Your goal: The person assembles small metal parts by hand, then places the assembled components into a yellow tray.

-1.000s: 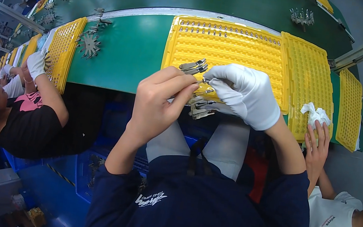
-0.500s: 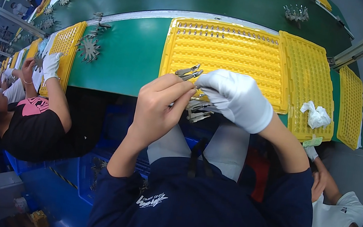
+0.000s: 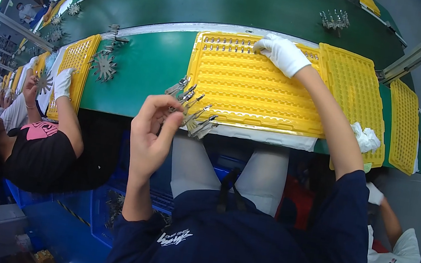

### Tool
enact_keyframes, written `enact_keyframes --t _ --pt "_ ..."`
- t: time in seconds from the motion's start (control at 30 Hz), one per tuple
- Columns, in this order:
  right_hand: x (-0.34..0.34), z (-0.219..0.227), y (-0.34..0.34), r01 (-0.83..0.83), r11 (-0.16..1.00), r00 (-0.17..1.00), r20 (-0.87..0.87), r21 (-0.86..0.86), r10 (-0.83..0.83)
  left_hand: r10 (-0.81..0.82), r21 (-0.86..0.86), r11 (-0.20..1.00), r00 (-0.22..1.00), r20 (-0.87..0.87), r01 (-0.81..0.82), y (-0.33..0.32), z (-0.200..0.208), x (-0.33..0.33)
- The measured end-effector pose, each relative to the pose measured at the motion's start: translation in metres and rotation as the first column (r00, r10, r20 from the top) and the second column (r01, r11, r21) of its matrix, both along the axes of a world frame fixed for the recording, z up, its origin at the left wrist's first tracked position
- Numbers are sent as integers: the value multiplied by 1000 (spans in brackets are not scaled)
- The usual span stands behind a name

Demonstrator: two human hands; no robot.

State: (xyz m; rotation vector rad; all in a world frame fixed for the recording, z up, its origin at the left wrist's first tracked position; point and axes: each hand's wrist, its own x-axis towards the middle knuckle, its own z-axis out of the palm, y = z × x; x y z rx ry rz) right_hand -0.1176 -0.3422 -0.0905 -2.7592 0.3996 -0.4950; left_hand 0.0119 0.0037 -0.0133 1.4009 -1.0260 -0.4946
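Note:
My bare left hand (image 3: pixel 154 134) grips a metal fixture (image 3: pixel 191 113) with several splayed prongs, held over the table's near edge beside the tray's lower left corner. Small shiny tips show on some prongs. My white-gloved right hand (image 3: pixel 283 54) reaches to the far rows of a yellow ribbed tray (image 3: pixel 259 98). Its fingers are drawn together at the second row; whatever they pinch is hidden by the glove. Small metal parts (image 3: pixel 229 45) stand in the top two rows on the left, and a few more show right of the glove.
Another yellow tray (image 3: pixel 355 93) adjoins on the right, with a crumpled white cloth (image 3: pixel 366 138) on it. Star-shaped metal fixtures (image 3: pixel 104 66) stand on the green table (image 3: pixel 144 62) to the left; one more (image 3: pixel 335 20) is farther back. Co-workers sit on both sides, one holding a fixture (image 3: pixel 42 82).
My right hand has left the fixture and moved up to the tray's far rows. My left hand has shifted left and lower with the fixture, which now shows its prongs more fully.

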Motion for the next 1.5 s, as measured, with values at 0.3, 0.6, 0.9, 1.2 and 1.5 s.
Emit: enact_keyframes --t 0.3,0.6,0.9,1.2,1.5 --pt "13 -6 -17 -213 945 977 -73 -248 201 -49 137 991 950 310 7 14 17 5" --pt "-6 7 20 -33 999 992 118 -17 35 -61 125 992 874 482 0 19 23 -1" --pt "-27 89 141 -11 925 992 122 380 -39 18 76 994 795 607 -80 8 24 -2" --pt "-38 101 191 -242 908 932 343 342 120 -62 62 998 815 576 32 -1 29 -10" --pt "-42 103 188 -276 922 924 340 273 176 -54 35 999 813 580 41 0 23 -16"
